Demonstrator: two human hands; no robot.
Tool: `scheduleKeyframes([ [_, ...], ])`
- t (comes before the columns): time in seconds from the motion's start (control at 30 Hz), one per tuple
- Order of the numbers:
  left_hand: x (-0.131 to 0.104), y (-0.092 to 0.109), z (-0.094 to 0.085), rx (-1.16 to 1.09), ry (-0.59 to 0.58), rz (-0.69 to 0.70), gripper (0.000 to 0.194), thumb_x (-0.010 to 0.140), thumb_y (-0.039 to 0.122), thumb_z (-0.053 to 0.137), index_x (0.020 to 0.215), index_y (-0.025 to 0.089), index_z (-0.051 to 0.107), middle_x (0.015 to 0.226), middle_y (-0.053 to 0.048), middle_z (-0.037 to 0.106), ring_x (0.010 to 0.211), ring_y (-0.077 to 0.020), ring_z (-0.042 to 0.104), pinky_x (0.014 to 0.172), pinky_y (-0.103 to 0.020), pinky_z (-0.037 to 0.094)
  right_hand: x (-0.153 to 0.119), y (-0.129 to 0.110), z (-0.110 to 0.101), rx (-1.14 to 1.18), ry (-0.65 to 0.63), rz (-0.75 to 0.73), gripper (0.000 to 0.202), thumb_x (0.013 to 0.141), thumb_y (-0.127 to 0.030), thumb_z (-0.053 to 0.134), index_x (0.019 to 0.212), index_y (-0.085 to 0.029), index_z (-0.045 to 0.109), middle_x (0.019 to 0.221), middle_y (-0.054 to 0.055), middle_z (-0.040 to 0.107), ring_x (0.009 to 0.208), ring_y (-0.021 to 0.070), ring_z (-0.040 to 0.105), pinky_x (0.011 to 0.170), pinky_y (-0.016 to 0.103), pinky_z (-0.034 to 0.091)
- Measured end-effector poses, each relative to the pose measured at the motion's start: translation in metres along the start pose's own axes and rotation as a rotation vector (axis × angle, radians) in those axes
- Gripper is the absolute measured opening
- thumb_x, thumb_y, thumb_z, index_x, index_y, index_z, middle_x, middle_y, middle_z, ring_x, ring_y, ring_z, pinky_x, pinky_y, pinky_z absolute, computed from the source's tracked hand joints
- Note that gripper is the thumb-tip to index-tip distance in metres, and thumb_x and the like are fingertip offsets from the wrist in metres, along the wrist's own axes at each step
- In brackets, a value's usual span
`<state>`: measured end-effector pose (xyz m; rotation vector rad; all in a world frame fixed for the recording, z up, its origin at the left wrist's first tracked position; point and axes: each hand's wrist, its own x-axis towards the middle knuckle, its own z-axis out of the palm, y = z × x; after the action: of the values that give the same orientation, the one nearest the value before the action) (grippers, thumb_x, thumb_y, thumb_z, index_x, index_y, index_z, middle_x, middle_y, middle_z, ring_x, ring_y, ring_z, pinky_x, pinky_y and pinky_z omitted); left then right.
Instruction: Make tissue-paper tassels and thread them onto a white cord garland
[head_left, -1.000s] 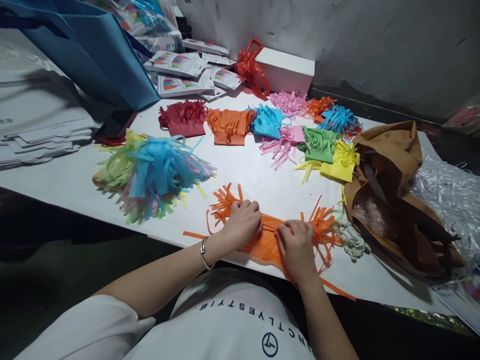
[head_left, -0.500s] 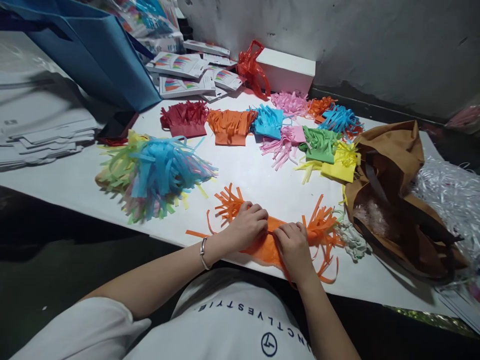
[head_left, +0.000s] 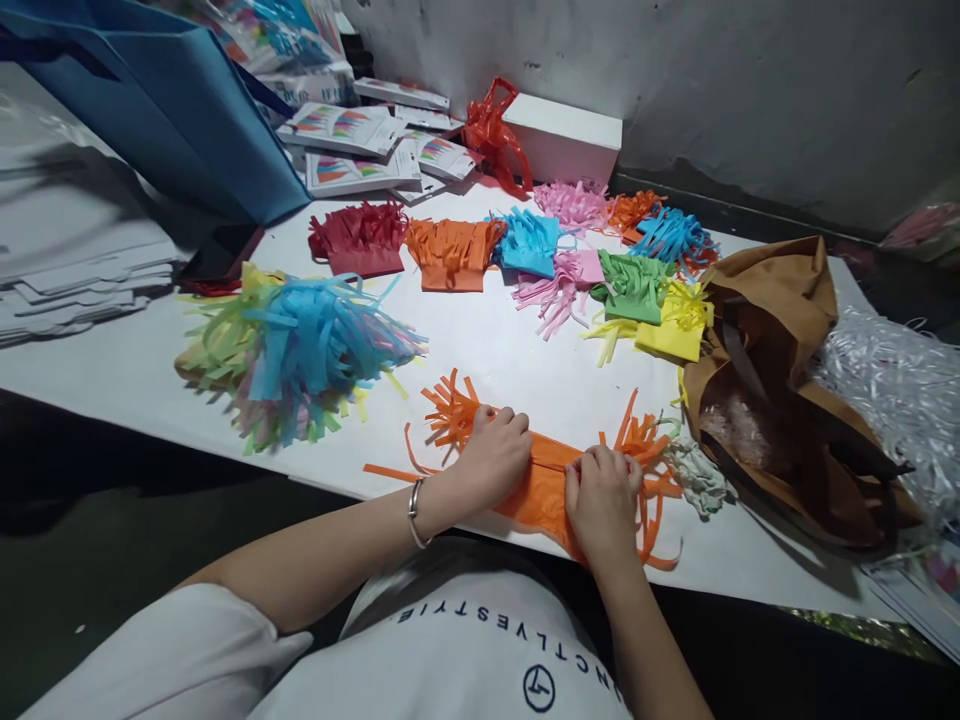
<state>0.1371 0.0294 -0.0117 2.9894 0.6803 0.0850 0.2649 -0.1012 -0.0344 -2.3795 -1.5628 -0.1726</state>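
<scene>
An orange paper sheet [head_left: 546, 485] with fringed strips at both ends lies at the table's front edge, a crease running across its middle. On its left part, my left hand [head_left: 496, 452] grips the paper with curled fingers. My right hand [head_left: 604, 495] is closed on the right part, beside the orange fringe [head_left: 646, 445]. Both thumbs are partly hidden. Beyond the hands lie a folded dark red fringed bundle [head_left: 360, 240], an orange one [head_left: 450, 255] and a blue one [head_left: 529, 243].
Left of the hands is a pile of blue, green and yellow fringed paper [head_left: 315, 340]. A brown bag [head_left: 780, 400] and crumpled pale paper [head_left: 701, 478] sit at the right. White boxes [head_left: 360, 172] and a blue bag [head_left: 180, 110] stand behind.
My right hand has moved right along the orange sheet, away from my left hand, and more of the creased middle shows. The view has shifted slightly.
</scene>
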Motion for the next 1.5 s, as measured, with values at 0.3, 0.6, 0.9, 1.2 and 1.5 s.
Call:
scheduleKeyframes([
  [0.3,0.006,-0.008,0.007,0.049,0.127,0.403,0.018,0.089,0.015,0.061,0.072,0.015,0.065,0.082,-0.006,0.060,0.085,-0.0231,0.049,0.088,-0.045,0.029,-0.003,-0.001,0.003,0.125,0.046,-0.223,0.017,0.090,-0.010,0.052,0.088,-0.021,0.064,0.089,0.003,0.064,0.092,0.0209,0.055,0.110,0.050,0.023],
  [0.6,0.007,-0.010,0.003,-0.147,0.138,0.457,0.012,0.090,0.013,0.057,0.083,0.014,0.066,0.094,-0.008,0.064,0.089,-0.0219,0.051,0.085,-0.038,0.039,0.007,-0.007,0.011,0.098,0.119,-0.296,0.020,0.092,-0.007,0.049,0.083,-0.019,0.062,0.080,0.003,0.062,0.082,0.0189,0.054,0.108,0.046,0.029],
  [0.9,-0.012,-0.013,0.022,-0.361,0.046,0.309,0.039,0.090,0.027,0.061,0.127,0.019,0.057,0.118,-0.012,0.063,0.109,-0.0254,0.059,0.091,-0.037,0.051,0.001,0.037,-0.021,0.073,0.538,0.062,0.014,0.098,-0.018,0.046,0.094,-0.019,0.059,0.088,0.006,0.067,0.087,0.0181,0.060,0.097,0.040,0.042],
  [1.2,0.005,-0.035,0.014,-0.560,0.098,0.091,0.034,0.096,0.036,0.046,0.119,0.019,0.064,0.127,-0.012,0.063,0.117,-0.0270,0.059,0.098,-0.041,0.051,-0.118,0.182,-0.102,-0.390,1.008,0.495,0.013,0.092,-0.026,0.057,0.093,-0.017,0.066,0.087,0.014,0.067,0.086,0.0283,0.063,0.080,0.045,0.048],
  [1.5,0.019,0.089,-0.076,-1.139,-0.264,0.378,0.023,0.094,0.033,0.055,0.104,0.020,0.071,0.099,-0.008,0.071,0.090,-0.0194,0.064,0.083,-0.030,0.050,-0.089,0.072,-0.109,-0.080,0.376,-0.370,0.031,0.097,-0.011,0.043,0.118,-0.021,0.063,0.104,0.005,0.073,0.102,0.0199,0.067,0.102,0.046,0.044],
])
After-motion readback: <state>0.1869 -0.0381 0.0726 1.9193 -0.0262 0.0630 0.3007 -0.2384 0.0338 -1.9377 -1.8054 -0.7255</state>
